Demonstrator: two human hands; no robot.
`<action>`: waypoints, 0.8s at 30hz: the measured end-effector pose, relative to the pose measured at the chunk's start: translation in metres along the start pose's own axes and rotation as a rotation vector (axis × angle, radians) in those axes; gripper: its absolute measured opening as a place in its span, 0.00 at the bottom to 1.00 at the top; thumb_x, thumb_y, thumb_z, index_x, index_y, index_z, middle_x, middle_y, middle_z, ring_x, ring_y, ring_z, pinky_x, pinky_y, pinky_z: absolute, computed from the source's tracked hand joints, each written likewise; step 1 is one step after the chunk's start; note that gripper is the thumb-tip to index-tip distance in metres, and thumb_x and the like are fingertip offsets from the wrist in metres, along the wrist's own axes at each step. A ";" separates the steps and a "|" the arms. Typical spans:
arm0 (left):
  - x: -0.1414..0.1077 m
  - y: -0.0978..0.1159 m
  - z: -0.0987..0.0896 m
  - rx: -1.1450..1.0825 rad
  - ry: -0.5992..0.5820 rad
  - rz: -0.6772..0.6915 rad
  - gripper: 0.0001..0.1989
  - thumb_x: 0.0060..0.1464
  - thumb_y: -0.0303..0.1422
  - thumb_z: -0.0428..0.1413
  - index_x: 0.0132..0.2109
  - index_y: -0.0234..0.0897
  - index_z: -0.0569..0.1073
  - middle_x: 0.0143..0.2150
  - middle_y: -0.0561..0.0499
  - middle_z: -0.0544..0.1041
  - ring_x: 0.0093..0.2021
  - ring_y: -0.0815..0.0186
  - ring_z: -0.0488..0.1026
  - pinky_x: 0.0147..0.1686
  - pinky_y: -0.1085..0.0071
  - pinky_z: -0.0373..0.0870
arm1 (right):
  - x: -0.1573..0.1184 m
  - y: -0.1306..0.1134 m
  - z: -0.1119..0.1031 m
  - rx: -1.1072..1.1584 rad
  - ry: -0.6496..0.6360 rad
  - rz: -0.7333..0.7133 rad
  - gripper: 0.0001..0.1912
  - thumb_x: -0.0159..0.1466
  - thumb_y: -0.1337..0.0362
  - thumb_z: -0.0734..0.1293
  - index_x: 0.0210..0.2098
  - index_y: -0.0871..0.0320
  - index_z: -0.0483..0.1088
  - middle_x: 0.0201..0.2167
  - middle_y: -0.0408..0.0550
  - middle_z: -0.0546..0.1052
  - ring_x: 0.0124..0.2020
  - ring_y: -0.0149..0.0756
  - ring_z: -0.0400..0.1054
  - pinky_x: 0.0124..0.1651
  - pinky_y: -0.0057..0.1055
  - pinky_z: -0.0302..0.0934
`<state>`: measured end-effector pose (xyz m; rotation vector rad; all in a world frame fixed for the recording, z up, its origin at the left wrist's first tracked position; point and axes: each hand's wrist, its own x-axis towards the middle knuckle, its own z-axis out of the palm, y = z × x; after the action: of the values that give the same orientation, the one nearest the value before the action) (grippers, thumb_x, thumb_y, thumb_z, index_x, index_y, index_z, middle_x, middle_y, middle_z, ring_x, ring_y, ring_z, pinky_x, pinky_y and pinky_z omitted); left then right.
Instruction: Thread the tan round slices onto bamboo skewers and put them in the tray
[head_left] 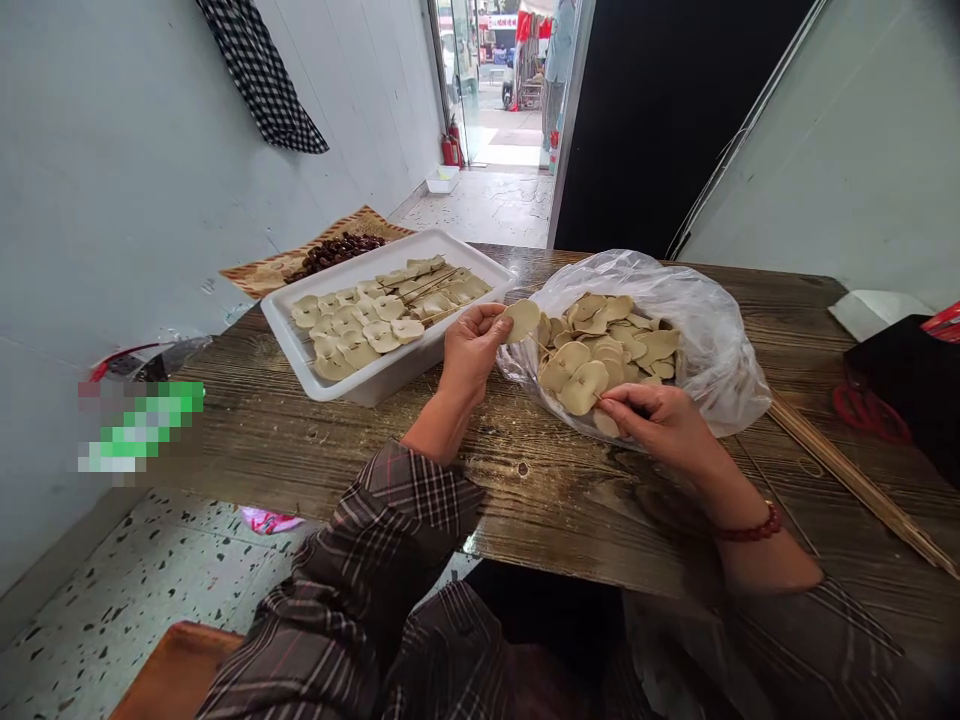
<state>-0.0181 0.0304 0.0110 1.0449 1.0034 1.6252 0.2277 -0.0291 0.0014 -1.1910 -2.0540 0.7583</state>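
Note:
My left hand (476, 345) pinches a thin, round beige slice (521, 321) between thumb and fingers, in front of the bag. My right hand (660, 420) is closed on the near end of a thin wooden skewer. Round slices (585, 387) sit on that skewer close to my right fingertips, and its tip points toward the slice in my left hand. Behind them an open clear plastic bag (712, 350) holds a heap of loose slices (637, 340). Left of my left hand, a white tray (360, 385) holds rows of skewered slices (360, 325).
A bundle of bare wooden skewers (855, 470) lies on the dark wooden table (480, 520) at right, by red-handled scissors (874, 412). Dark red pieces (341, 255) rest on a patterned sheet behind the tray. Beyond is a doorway with fire extinguishers (451, 148).

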 end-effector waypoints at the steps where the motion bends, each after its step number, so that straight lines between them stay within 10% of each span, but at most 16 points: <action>1: 0.000 0.000 0.000 0.003 0.000 0.001 0.09 0.44 0.31 0.65 0.34 0.35 0.74 0.29 0.52 0.76 0.28 0.73 0.70 0.28 0.76 0.65 | 0.000 0.000 0.000 -0.005 0.001 0.001 0.15 0.66 0.57 0.64 0.33 0.60 0.78 0.18 0.42 0.72 0.20 0.29 0.62 0.25 0.27 0.53; 24: -0.007 -0.001 0.008 0.174 -0.089 0.063 0.08 0.43 0.34 0.65 0.31 0.36 0.77 0.27 0.53 0.74 0.27 0.73 0.65 0.29 0.74 0.62 | 0.002 0.005 0.009 -0.111 0.078 -0.043 0.13 0.66 0.60 0.63 0.32 0.59 0.78 0.24 0.44 0.78 0.24 0.32 0.68 0.29 0.28 0.57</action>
<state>-0.0089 0.0251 0.0116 1.2663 1.0758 1.5479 0.2224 -0.0263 -0.0075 -1.2139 -2.0727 0.5743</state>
